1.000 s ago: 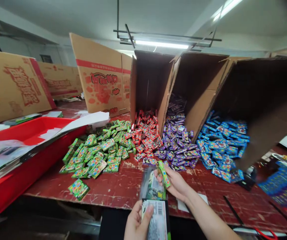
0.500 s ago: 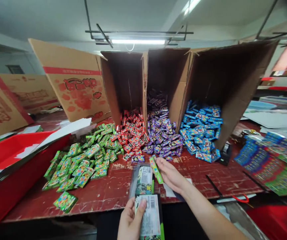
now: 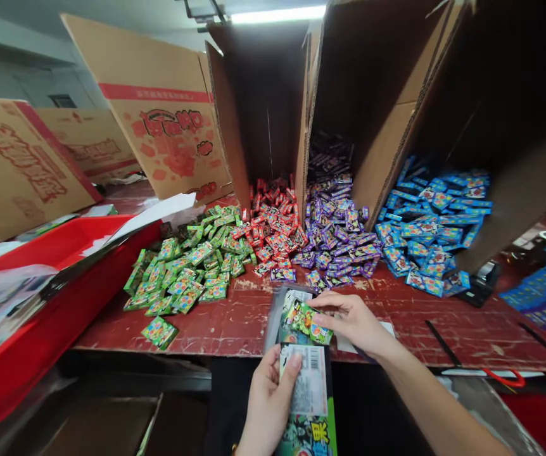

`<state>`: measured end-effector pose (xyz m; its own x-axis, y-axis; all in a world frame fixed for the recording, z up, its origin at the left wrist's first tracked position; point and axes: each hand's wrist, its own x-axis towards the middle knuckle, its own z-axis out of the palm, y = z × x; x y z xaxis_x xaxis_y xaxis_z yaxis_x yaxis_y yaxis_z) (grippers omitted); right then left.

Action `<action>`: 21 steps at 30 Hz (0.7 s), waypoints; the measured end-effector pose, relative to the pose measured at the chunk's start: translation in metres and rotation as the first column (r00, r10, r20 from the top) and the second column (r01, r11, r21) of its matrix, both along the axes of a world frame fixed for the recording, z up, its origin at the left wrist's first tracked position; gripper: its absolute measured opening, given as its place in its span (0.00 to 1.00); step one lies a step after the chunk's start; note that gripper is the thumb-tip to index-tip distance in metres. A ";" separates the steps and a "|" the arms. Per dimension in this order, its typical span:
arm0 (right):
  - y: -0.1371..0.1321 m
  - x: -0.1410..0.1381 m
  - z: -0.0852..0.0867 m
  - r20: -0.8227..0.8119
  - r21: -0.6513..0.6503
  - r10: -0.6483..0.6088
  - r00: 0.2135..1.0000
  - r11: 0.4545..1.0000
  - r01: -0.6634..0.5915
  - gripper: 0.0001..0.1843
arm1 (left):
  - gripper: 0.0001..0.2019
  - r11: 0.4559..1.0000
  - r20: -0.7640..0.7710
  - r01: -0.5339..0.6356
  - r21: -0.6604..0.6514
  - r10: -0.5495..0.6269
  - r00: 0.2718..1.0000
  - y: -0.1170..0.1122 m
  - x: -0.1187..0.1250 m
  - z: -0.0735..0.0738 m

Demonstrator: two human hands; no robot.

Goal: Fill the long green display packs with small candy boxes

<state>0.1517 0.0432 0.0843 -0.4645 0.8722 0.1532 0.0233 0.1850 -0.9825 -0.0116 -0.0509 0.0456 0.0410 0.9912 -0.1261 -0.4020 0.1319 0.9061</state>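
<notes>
My left hand [image 3: 273, 392] grips a flat printed packet [image 3: 305, 386] with a white barcode label and green-and-black artwork, thumb on top, at the table's front edge. Between the thumb and fingers of my right hand [image 3: 353, 322] is a small green box [image 3: 310, 321] with a colourful print, its broad face turned up. Right under that box lies a second printed packet with a clear sleeve [image 3: 275, 316], partly covered. Piles of similar small boxes spread beyond: green boxes [image 3: 187, 272], red boxes [image 3: 277, 221], purple boxes [image 3: 339, 244] and blue boxes [image 3: 437, 231].
Tall cardboard boxes [image 3: 377, 164] stand open behind the piles. On the left are a red bin [image 3: 102, 278] with papers and a printed carton [image 3: 168, 139]. Red-handled scissors [image 3: 505, 378] and a dark strip [image 3: 443, 343] lie at the right front edge. One green box [image 3: 159, 332] sits apart.
The view has tilted down and turned left. My right hand has turned the green box from its narrow side to its broad face, above the packet. My left hand keeps holding its packet.
</notes>
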 end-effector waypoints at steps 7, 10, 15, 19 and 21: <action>-0.004 -0.001 -0.005 0.114 0.070 0.087 0.990 0.993 -0.096 0.14 | 0.12 1.000 -0.030 -0.010 -0.014 0.009 1.000 -0.001 0.001 -0.001; -0.017 -0.006 -0.017 -0.024 -0.036 0.056 0.998 0.998 -0.057 0.15 | 0.12 1.000 -0.042 -0.025 -0.017 0.024 0.999 -0.003 -0.001 -0.003; -0.035 -0.015 -0.025 -0.068 -0.089 0.043 0.997 0.995 -0.049 0.12 | 0.14 0.998 -0.064 -0.046 -0.034 0.044 0.997 -0.010 -0.005 0.000; -0.043 -0.017 -0.016 -0.021 0.015 0.010 1.000 1.000 -0.010 0.09 | 0.14 0.998 -0.095 -0.059 -0.013 0.057 0.994 -0.017 -0.007 0.005; -0.049 -0.016 -0.012 0.009 0.077 0.004 1.000 0.997 -0.005 0.08 | 0.14 0.998 -0.120 -0.058 -0.010 0.057 0.991 -0.021 -0.007 0.007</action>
